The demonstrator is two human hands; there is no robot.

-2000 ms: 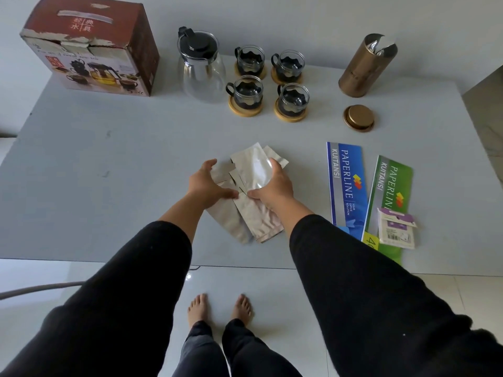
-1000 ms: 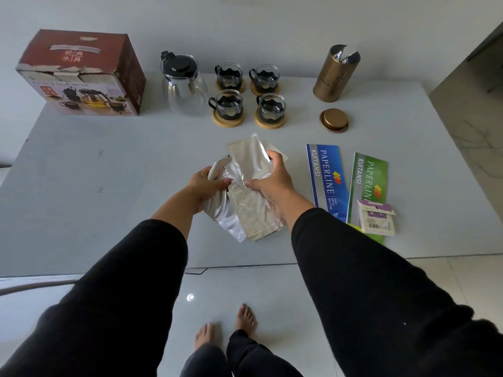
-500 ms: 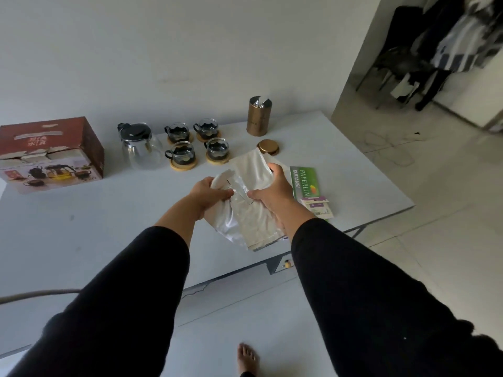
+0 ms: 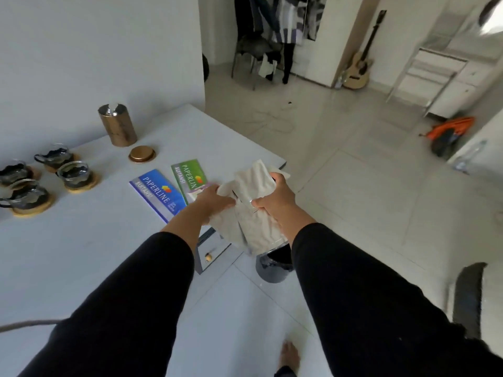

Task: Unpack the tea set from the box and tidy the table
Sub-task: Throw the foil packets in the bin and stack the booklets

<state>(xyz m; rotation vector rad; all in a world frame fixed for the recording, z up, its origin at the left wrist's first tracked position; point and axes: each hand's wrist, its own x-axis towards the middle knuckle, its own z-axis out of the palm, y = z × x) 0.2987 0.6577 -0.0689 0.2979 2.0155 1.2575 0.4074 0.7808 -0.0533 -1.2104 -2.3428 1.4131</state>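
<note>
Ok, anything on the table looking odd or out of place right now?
The gold canister stands open with torn foil at its mouth, its lid lying apart on the table. Both hands grip crumpled silver wrappers above a dark bin.

Soft, even daylight fills the room; the tiled floor [image 4: 340, 164] gleams with pale glare. Motion blur smears everything beyond the floor, and wide-angle distortion bends the frame's edges.

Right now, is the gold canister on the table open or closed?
Open. The gold canister stands upright with no lid on, something silvery showing at its mouth; its round gold lid lies beside it on the table.
</note>
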